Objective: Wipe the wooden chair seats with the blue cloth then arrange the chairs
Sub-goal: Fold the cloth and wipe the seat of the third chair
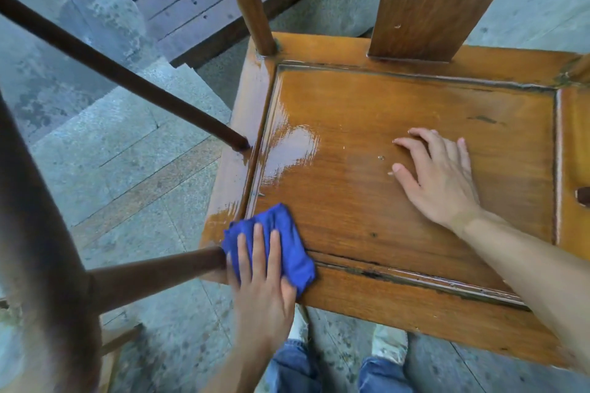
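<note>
While the left hand (260, 277) presses the blue cloth (281, 244) flat under straight fingers at the near-left corner of the wooden chair seat (399, 124), the right hand (439, 180) rests on the seat panel, fingers spread and relaxed, holding nothing. Wet sheen (293, 150): left side of panel. Backrest slat (427, 0): upright at far edge. Dark armrest rails (127, 76): at left. Floor: grey stone paving (127, 143).

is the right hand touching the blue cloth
Apart. The head view shows the right hand flat on the bare chair seat, away from the blue cloth.
</note>
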`<state>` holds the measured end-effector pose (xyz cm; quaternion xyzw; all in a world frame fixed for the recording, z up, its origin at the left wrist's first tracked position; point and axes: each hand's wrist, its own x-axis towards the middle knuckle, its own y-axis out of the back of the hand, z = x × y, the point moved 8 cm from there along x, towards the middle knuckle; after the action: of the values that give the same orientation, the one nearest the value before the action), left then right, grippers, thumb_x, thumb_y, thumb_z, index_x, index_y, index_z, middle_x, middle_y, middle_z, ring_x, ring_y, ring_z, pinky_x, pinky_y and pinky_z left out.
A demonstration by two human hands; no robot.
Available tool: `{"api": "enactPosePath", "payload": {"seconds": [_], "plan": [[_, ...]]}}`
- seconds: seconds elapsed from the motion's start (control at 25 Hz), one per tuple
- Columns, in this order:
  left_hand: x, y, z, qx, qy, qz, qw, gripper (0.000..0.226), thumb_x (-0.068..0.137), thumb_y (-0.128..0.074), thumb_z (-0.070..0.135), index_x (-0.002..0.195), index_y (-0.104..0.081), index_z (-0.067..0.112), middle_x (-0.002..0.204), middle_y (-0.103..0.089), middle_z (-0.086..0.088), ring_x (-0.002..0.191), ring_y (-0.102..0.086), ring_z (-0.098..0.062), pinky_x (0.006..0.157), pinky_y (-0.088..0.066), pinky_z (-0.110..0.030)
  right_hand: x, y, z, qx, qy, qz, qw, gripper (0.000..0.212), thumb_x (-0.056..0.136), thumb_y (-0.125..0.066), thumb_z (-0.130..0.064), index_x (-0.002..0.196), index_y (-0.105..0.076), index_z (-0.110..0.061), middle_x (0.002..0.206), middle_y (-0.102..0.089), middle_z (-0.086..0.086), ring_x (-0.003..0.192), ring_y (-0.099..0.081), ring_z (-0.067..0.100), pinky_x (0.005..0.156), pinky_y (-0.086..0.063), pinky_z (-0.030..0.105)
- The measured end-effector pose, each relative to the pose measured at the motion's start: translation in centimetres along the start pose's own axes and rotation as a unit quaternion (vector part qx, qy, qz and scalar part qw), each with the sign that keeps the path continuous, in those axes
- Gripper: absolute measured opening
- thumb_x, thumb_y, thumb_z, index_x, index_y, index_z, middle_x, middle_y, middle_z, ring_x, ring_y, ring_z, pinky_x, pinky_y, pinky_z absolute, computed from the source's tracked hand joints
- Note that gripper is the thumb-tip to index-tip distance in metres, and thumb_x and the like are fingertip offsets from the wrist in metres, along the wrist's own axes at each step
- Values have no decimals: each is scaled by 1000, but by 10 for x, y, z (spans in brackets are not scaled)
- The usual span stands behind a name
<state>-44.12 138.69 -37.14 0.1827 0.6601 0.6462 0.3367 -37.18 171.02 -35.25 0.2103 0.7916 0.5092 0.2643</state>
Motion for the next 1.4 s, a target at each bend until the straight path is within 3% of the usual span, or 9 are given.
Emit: {"api": "enactPosePath", "payload": {"seconds": [0.2,0.4,0.52,0.6,0.76,0.88,1.08,1.24,1.4], "plan": [[-22,-13,24,53,-52,3,997,75,86,-40,38,157,-23,18,162,-26,-16,149,-21,-45,112,-26,-68,7,24,37,-5,-37,114,993,38,99,-48,-32,135,-52,-18,143,-46,7,133,-41,30,118,-23,51],[-15,-21,106,45,2,-37,998,79,77,-48,53,149,-38,20,156,-32,-24,139,-29,-58,105,-27,-76,21,38,68,-37,-38,157,986,31,99,-47,-31,127,-56,-20,133,-52,8,121,-46,34,103,-34,50],[11,-17,148,2,1,-59,998,86,77,-49,62,152,-34,24,159,-26,-24,139,-23,-64,103,-21,-82,36,45,70,-59,-45,195,978,26,98,-46,-30,117,-61,-20,120,-58,8,108,-49,35,92,-35,47],[52,-7,166,-17,6,-48,999,86,81,-45,67,155,-28,27,162,-20,-23,141,-15,-64,104,-16,-83,45,48,72,-61,-48,213,974,26,98,-45,-29,114,-64,-20,114,-60,9,104,-49,35,96,-33,47],[180,19,155,-32,59,30,997,79,89,-31,67,158,-16,32,166,-6,-18,145,-4,-60,106,-7,-82,56,45,74,-49,-24,188,981,27,97,-48,-27,119,-62,-23,122,-57,6,105,-47,37,97,-35,49],[277,37,119,-32,66,23,997,73,93,-26,65,157,-6,38,168,4,-10,149,4,-52,111,0,-77,59,47,73,-46,-25,189,981,24,95,-52,-25,117,-62,-23,127,-57,1,109,-44,34,95,-35,49],[404,72,84,-46,76,7,996,53,100,-25,48,151,-32,35,163,-24,-6,151,-9,-40,117,-6,-66,61,43,73,-30,-38,174,984,23,97,-51,-26,117,-62,-25,130,-58,-3,114,-43,28,95,-35,47],[438,79,75,-19,93,-92,991,37,101,-26,24,126,-51,15,138,-47,-20,134,-35,-44,111,-20,-67,58,42,78,-14,-41,158,987,27,98,-50,-28,123,-63,-27,135,-59,-5,117,-45,27,93,-41,46],[392,84,86,-60,-8,49,997,48,102,-26,23,147,-40,14,159,-34,-5,150,-21,-26,121,-12,-54,59,42,76,-1,-61,133,989,29,99,-48,-27,124,-62,-26,138,-57,-6,119,-45,28,93,-44,47]]}}
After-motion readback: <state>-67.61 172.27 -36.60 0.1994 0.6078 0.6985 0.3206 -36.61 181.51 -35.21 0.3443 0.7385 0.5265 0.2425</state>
